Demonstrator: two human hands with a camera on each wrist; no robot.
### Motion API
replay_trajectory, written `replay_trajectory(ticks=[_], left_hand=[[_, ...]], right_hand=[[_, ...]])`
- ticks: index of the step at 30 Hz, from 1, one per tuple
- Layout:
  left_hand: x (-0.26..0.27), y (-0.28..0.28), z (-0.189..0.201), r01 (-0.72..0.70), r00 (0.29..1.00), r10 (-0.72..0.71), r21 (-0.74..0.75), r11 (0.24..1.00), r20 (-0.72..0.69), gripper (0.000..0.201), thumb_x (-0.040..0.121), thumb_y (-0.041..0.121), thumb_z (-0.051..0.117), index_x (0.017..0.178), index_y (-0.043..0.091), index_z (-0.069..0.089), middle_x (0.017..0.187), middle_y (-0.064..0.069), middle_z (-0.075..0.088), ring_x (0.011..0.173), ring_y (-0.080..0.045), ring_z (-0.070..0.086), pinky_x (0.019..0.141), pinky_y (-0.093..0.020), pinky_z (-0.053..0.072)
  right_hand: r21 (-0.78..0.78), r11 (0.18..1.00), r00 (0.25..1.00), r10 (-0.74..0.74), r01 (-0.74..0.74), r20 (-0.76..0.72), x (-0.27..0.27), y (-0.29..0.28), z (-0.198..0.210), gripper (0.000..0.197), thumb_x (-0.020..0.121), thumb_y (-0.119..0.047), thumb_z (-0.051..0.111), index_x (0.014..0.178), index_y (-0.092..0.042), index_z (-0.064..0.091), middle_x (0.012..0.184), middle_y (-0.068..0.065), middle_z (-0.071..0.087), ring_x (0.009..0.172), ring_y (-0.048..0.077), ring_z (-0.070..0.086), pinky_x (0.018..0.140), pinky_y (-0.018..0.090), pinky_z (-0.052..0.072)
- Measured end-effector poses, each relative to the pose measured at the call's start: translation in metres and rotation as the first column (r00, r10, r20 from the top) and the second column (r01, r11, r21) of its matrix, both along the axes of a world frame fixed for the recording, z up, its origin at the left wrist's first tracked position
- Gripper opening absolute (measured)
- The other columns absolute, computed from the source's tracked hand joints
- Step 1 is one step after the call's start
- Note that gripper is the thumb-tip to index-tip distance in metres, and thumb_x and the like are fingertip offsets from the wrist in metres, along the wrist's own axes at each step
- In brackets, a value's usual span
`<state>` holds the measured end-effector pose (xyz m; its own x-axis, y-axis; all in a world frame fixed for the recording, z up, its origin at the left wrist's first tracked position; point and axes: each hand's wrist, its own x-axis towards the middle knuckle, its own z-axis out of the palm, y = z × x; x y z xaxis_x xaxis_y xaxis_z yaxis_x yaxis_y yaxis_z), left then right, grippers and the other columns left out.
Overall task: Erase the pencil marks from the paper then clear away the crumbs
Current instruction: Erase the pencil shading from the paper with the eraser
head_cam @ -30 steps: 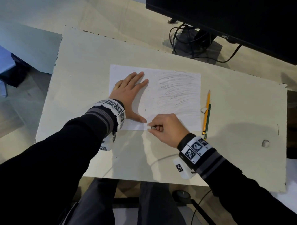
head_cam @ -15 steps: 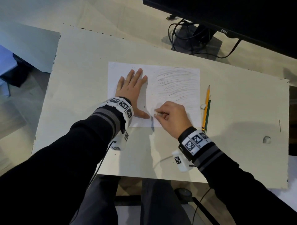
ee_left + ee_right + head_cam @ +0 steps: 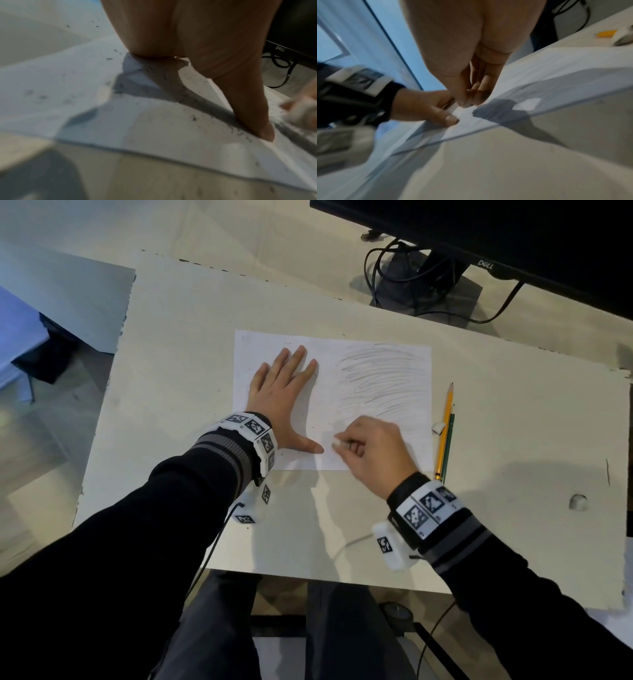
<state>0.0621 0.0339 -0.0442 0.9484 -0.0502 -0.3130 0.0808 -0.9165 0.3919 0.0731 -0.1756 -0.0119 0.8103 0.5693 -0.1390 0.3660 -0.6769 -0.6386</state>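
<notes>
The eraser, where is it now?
In the head view, the right hand pinches the eraser on the paper, near the left hand's thumb.

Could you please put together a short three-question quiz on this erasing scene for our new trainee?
1. True or false: the left hand lies flat on the paper.
2. What does the right hand pinch? A) the yellow pencil B) the eraser C) a monitor cable
3. Fill in: the pencil marks that remain cover the paper's ____ half, as seen in the head view.

Key
1. True: its fingers are straight and its palm is down.
2. B; both pencils lie on the board to the right of the paper.
3. Right.
</notes>
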Motion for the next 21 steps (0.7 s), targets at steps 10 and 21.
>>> replay_trajectory(ticks=[10, 21], left_hand=[[-0.004, 0.003, -0.002, 0.007, 0.998, 0.001, -0.114, 0.993, 0.064, 0.113, 0.048, 0.075, 0.081, 0.147, 0.042, 0.036, 0.165, 0.001, -0.010, 0.151, -0.017, -0.017, 0.120, -0.042, -0.013], [0.000, 0.002, 0.000, 0.014, 1.000, -0.014, -0.030, 0.999, 0.008, 0.139, 0.050, 0.080, 0.076, 0.158, 0.030, 0.004, 0.165, 0.003, -0.015, 0.150, -0.015, -0.020, 0.120, -0.040, -0.015]], right_hand=[[0.023, 0.999, 0.999, -0.036, 0.036, 0.001, -0.007, 0.000, -0.010, 0.008, 0.083, -0.011, 0.076, 0.089, -0.005, 0.076, 0.079, 0.001, 0.061, 0.066, 0.009, 0.052, 0.067, 0.022, 0.049], [-0.059, 0.993, 0.995, 0.100, -0.099, 0.009, -0.017, 0.002, -0.005, 0.011, 0.085, -0.009, 0.072, 0.095, -0.005, 0.076, 0.086, 0.003, 0.066, 0.073, 0.017, 0.061, 0.071, 0.022, 0.047]])
